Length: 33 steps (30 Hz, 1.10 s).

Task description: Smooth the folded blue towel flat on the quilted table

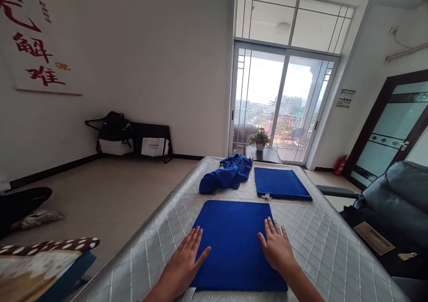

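A flat folded blue cloth (236, 248) lies on the quilted silver-white mattress (321, 244) directly in front of me. My left hand (183, 264) rests at its left edge, palm down with the thumb spread away. On the right edge lies my right hand (277, 246), flat with its fingers apart. Neither hand grips anything. Beyond, to the right, is a second folded blue cloth (281, 183) with a white tag at its near edge. A crumpled blue cloth (227, 175) sits to the left of that one.
A potted plant (260, 139) stands on a small dark table past the mattress's far end. At the right is a dark armchair (408, 195). A patterned cushion or cloth (43, 266) is at the lower left; a backpack (115, 127) sits by the wall.
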Available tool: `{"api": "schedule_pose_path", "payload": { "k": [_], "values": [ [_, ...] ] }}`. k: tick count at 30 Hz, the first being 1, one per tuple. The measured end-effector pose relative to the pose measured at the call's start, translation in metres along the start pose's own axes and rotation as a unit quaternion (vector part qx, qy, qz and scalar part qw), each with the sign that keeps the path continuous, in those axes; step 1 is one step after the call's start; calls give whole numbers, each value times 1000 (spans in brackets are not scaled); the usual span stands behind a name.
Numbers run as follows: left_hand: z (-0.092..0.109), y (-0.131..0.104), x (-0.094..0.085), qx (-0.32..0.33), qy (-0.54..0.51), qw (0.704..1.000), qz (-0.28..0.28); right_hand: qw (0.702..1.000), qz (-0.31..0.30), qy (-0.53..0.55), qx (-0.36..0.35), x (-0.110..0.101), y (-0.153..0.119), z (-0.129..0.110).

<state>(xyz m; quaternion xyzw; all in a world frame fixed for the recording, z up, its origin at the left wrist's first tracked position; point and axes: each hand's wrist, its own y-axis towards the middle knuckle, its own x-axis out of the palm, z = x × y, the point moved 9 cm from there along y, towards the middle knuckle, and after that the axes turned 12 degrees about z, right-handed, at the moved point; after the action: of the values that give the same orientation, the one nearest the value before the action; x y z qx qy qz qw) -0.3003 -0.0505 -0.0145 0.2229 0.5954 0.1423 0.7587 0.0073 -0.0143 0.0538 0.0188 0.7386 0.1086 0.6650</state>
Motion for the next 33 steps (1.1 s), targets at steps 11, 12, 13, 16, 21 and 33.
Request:
{"api": "schedule_pose_path", "payload": {
  "k": [11,12,13,16,21,33],
  "values": [
    [-11,-1,9,17,25,999,-25,997,28,64,38,31,19,18],
    [-15,2,8,22,30,999,-31,996,29,68,39,32,19,19],
    [-19,6,7,23,36,998,-39,996,31,71,41,32,20,19],
    [-28,24,-1,6,66,996,-59,995,38,79,43,34,21,20],
    [45,61,-4,26,40,996,-74,994,48,90,45,34,21,20],
    [220,108,56,128,-84,983,-98,998,44,49,19,39,22,21]
  ]
}}
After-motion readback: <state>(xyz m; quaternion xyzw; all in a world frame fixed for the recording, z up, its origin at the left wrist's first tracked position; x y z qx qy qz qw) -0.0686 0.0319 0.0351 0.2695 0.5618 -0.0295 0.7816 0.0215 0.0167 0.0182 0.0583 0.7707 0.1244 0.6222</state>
